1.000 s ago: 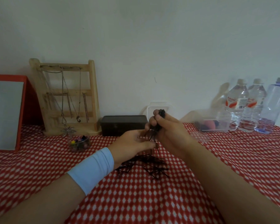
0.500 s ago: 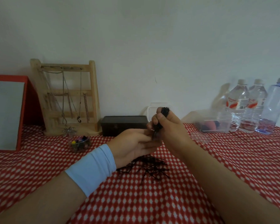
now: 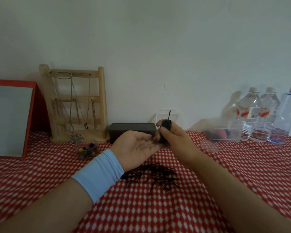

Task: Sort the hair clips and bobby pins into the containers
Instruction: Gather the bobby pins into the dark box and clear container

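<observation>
Three water bottles [image 3: 265, 115] stand at the far right. One clear container [image 3: 225, 133], one black box [image 3: 132, 130] and one small dish of coloured clips [image 3: 86, 150] sit along the back. The right hand [image 3: 173, 140] grips an upright bundle of bobby pins [image 3: 165, 125], with one pin protruding above. The left hand [image 3: 134, 147] lies palm-up, fingers straight, fingertips at the bundle's base. Below both hands, loose bobby pins [image 3: 156, 175], too tangled to count, lie on the cloth [image 3: 158, 207].

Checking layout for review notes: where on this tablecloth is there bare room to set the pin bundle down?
Bare cloth lies at left, between the red-framed panel, the clip bowl and the blue wristband, and at right, before the clear container and bottles. Crowded: the loose bobby pins below the left hand and right hand, and the back row.
</observation>
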Demonstrator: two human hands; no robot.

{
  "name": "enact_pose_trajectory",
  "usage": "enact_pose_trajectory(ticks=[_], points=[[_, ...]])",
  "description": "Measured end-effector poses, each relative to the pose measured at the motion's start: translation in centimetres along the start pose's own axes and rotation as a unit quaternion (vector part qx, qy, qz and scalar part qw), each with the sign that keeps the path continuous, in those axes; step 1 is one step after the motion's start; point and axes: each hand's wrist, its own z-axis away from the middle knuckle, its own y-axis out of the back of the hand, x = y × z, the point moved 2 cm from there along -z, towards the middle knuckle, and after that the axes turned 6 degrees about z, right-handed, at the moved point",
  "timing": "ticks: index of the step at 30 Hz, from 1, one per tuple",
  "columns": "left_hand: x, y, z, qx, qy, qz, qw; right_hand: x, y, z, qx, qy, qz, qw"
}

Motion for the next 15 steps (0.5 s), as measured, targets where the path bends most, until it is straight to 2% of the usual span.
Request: enact_pose_trajectory(ticks=[2,4,6,7,8,10,12,15], points=[[-0.1,-0.1,0.5,-0.008,0.028,-0.044,0.999,0.2,0.0,0.1,-0.01,-0.009,0.023,1.0],[-0.2,-0.4,1.0,0.043,0.056,-0.203,0.977,0.2,0.2,0.1,-0.021,-0.026,0.02,0.999],[0.7,-0.7,1.1,0.15,-0.011,-0.397,0.905,0.0,0.6,-0.3,-0.038,-0.063,-0.027,0.997],[1.6,-0.8,0.8,0.189,-0.081,-0.458,0.865,-0.2,0.9,-0.5,-0.054,-0.084,-0.053,0.994],[2.5,-1.1,0.7,0.197,-0.155,-0.497,0.831,-0.4,1.2,-0.7,-0.076,-0.102,-0.064,0.99],[3.9,-1.8,0.2,0.13,-0.26,-0.553,0.781,-0.8,1.7,-1.2,-0.128,-0.131,-0.051,0.982],[4.4,-2.4,-0.4,0.057,-0.279,-0.608,0.741,-1.2,2.1,-1.6,-0.169,-0.154,-0.038,0.973],[4.5,-3.2,-1.2,0.033,-0.284,-0.683,0.672,-1.8,2.6,-2.5,-0.192,-0.177,-0.03,0.965]])
